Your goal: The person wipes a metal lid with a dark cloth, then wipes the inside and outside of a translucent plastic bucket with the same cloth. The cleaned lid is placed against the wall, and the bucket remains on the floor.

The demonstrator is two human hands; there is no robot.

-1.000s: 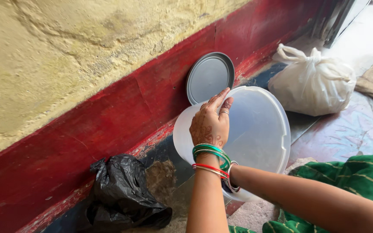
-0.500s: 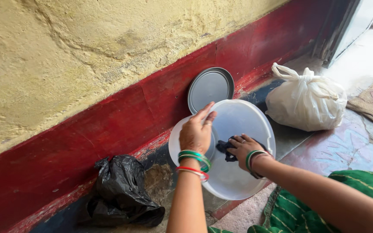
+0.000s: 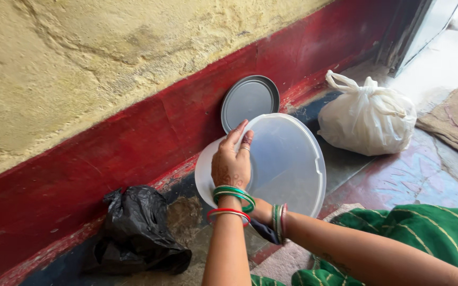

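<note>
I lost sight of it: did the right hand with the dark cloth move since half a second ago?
Yes. The right hand went from inside the round clear plastic tub to under its near rim.
</note>
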